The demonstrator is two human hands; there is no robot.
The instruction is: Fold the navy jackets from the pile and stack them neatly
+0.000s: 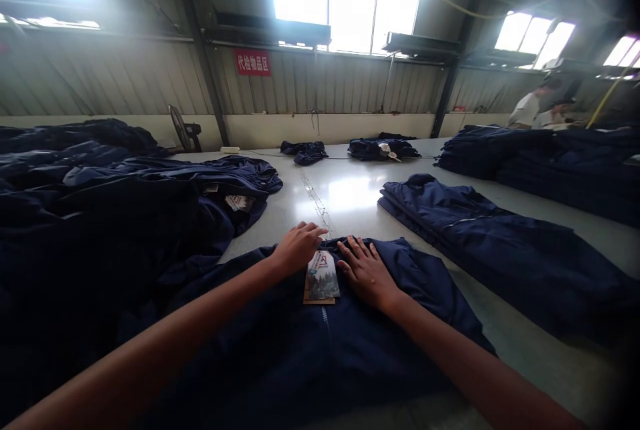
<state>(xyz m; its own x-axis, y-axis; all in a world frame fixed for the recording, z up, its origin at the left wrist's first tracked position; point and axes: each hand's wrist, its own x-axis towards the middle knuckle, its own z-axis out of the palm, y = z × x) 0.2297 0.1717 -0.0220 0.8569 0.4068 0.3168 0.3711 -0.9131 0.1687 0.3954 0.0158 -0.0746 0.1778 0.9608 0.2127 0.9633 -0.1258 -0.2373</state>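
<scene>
A navy blue jacket (280,350) lies in front of me on the table, its collar away from me and a zipper (325,314) down its middle. A printed hang tag (323,277) with a forest picture rests on its chest, over a brown card. My left hand (299,245) is at the collar just above the tag, fingers bent and close together; what they pinch is hidden. Flat on the jacket to the right of the tag lies my right hand (367,272), its fingers spread.
A large heap of navy garments (125,217) covers the left side. Folded garments (480,230) lie to the right, with a taller stack (550,157) behind. Small bundles (383,149) sit at the table's (345,197) far edge. A black fan (184,130) stands there. Two people (533,109) are at far right.
</scene>
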